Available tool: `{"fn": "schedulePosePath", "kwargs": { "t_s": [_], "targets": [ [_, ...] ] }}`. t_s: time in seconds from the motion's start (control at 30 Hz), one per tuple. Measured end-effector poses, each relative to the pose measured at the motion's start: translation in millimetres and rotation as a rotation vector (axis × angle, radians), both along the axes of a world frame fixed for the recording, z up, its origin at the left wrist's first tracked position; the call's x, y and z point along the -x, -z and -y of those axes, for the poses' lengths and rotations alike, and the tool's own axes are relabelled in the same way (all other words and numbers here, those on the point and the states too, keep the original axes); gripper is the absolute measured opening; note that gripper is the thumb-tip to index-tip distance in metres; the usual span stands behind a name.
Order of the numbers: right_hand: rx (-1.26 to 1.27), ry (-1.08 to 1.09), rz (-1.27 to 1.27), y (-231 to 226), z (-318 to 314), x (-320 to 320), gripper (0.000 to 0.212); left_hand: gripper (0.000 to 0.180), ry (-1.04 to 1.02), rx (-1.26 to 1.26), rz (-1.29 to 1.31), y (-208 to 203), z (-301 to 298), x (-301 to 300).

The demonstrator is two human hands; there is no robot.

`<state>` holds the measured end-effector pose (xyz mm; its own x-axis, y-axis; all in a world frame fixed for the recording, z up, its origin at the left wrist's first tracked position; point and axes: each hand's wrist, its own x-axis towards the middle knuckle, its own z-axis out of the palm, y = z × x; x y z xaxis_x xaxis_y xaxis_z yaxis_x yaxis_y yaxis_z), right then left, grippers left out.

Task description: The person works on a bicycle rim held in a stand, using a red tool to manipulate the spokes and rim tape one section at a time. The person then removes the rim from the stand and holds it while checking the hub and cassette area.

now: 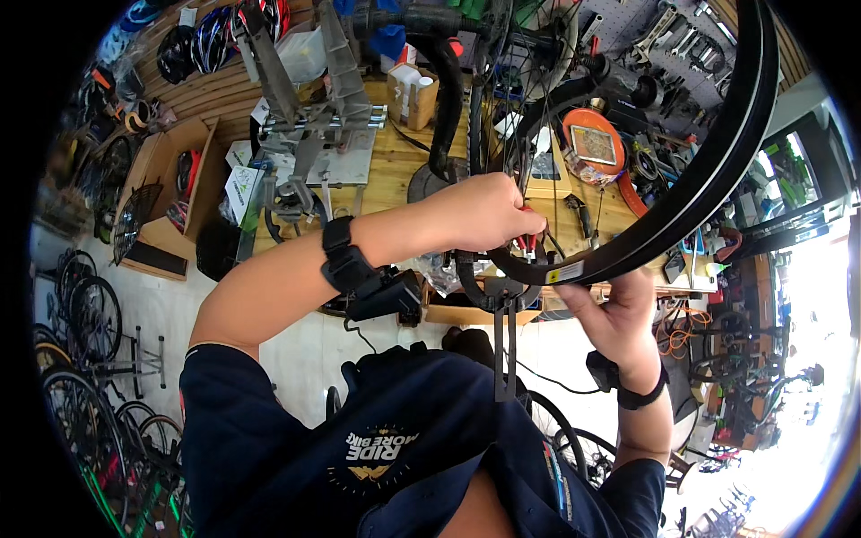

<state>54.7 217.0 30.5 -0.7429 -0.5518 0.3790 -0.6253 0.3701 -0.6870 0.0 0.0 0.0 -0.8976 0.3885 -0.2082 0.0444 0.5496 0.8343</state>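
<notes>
A bicycle wheel with a black rim and thin spokes curves across the front of my view, up to the upper right. It sits at a dark metal stand by the bench's near edge. My left hand reaches in beside the rim, closed on a small red-handled tool among the spokes; the tool's working end is hidden. My right hand is just under the rim near a pale sticker, thumb spread from the fingers. Its slightly blurred fingertips are partly behind the rim.
The wooden workbench carries a grey metal fixture, an orange round dish and a small cardboard box. Wrenches hang on a pegboard behind. A large open carton stands at left, with bicycles below it.
</notes>
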Motion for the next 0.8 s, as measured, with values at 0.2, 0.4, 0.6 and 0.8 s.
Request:
{"fn": "schedulePosePath", "kwargs": {
  "t_s": [0.2,0.4,0.6,0.8],
  "targets": [
    [0.044,-0.084,-0.039,59,17,11,0.021,0.04,-0.05,0.19,-0.025,21,14,15],
    [-0.227,-0.016,-0.131,66,13,14,0.02,0.038,-0.091,0.257,-0.039,55,5,39],
    [-0.155,-0.07,-0.053,54,0,15,0.022,0.023,-0.052,-0.104,-0.02,62,8,40],
    [-0.075,-0.025,0.029,10,-1,3,0.016,0.018,-0.01,-0.584,0.289,41,6,11]
  ]
}}
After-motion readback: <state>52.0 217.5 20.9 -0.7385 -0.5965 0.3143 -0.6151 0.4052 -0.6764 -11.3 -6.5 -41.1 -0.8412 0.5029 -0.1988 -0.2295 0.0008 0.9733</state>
